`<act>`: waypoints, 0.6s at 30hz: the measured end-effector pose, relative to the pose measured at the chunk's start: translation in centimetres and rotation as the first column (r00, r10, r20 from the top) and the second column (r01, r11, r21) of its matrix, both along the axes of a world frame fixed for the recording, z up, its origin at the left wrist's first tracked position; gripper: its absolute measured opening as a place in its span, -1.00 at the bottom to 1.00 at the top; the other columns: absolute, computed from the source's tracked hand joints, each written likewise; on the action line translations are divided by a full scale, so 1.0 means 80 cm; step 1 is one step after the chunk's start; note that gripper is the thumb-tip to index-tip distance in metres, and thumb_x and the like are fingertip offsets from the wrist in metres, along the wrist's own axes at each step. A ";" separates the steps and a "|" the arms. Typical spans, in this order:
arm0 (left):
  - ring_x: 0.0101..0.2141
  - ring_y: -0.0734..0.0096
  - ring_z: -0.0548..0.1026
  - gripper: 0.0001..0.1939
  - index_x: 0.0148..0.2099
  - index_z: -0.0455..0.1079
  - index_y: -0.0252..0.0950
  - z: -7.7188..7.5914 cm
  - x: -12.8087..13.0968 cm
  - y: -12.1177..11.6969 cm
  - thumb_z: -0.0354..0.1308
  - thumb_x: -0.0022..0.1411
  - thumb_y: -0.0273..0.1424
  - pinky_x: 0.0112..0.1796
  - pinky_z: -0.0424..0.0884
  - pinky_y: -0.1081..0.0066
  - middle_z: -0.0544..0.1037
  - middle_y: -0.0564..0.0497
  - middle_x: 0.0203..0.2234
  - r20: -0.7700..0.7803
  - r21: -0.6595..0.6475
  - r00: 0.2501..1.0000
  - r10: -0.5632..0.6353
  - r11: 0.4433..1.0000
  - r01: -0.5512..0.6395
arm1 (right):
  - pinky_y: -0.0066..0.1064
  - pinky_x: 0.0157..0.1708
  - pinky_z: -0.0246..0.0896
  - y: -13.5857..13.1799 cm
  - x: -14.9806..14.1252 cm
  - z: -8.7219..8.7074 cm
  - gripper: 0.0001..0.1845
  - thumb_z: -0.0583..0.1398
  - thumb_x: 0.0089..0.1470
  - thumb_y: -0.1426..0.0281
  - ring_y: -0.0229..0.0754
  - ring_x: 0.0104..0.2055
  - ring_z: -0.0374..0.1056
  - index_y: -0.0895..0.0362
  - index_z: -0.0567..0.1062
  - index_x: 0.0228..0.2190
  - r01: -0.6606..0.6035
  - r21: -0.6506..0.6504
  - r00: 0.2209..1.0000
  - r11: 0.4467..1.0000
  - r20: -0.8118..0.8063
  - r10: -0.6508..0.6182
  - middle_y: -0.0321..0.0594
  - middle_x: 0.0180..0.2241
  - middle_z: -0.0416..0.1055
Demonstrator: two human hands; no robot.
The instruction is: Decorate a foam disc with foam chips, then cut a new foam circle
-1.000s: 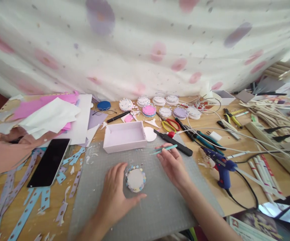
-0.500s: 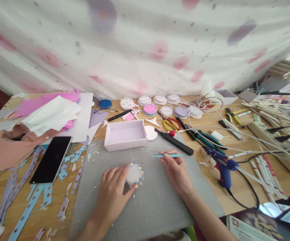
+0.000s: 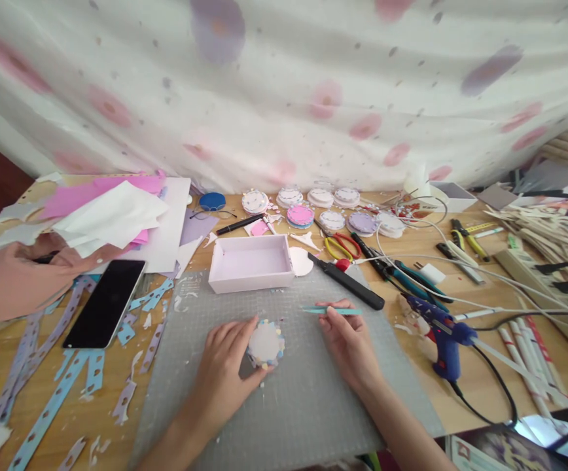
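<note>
My left hand is closed at the side of a small round white disc, thumb and fingers gripping its left edge. Pale yellow, blue and lilac bits ring the disc, which lies on the grey cutting mat. Right of it, my right hand pinches a pair of teal tweezers, their tips pointing left and apart from the disc. An open white box stands just beyond, at the mat's far edge.
Decorated discs sit in rows at the back. A black tool, pliers and a blue glue gun with trailing cables are on the right. Left are a phone, paper strips and paper sheets.
The view has shifted slightly, so the table items appear a little further right. Both hands keep their holds on the disc and the tweezers, with hardly any movement.
</note>
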State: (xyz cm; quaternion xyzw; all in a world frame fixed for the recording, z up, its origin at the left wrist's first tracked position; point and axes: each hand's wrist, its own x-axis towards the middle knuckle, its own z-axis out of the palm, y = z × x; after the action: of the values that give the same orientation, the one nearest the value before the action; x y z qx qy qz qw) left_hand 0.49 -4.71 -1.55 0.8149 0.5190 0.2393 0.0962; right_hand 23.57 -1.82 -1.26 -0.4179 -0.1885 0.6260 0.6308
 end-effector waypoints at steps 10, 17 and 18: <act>-0.01 -0.01 0.40 -0.29 0.18 0.16 -0.23 0.023 -0.006 0.008 0.28 0.07 -0.07 -0.04 0.30 0.05 0.43 -0.20 0.01 -0.003 0.008 1.000 0.025 1.000 -0.025 | -0.54 -0.32 0.35 0.002 -0.002 -0.002 -0.81 0.41 -0.10 0.36 -0.36 -0.40 0.38 0.05 0.50 -0.43 -0.030 0.007 0.999 1.000 0.024 0.030 -0.31 -0.31 0.55; -0.13 0.12 0.44 -0.54 0.04 0.29 -0.26 0.031 0.003 0.008 0.29 0.11 -0.31 -0.08 0.25 0.16 0.52 -0.10 -0.15 0.010 0.135 1.000 -0.020 0.991 0.019 | -0.54 -0.33 0.28 -0.002 -0.004 -0.003 -0.80 0.41 -0.08 0.36 -0.36 -0.40 0.33 0.06 0.49 -0.43 -0.084 0.020 0.993 0.996 0.081 0.082 -0.30 -0.34 0.53; -0.14 0.13 0.44 -0.55 0.03 0.29 -0.27 0.031 0.004 0.008 0.30 0.10 -0.33 -0.08 0.25 0.16 0.53 -0.10 -0.16 0.015 0.146 1.000 -0.025 0.989 0.023 | -0.53 -0.34 0.28 -0.002 -0.004 -0.002 -0.79 0.41 -0.10 0.36 -0.35 -0.41 0.33 0.06 0.48 -0.43 -0.076 0.013 0.994 0.997 0.082 0.075 -0.30 -0.35 0.53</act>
State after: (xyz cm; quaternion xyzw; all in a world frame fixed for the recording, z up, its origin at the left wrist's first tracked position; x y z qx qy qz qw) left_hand 0.79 -4.06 0.95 0.8239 0.4893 0.2826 0.0436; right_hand 23.25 -1.99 -1.44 -0.4306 -0.2348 0.6303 0.6018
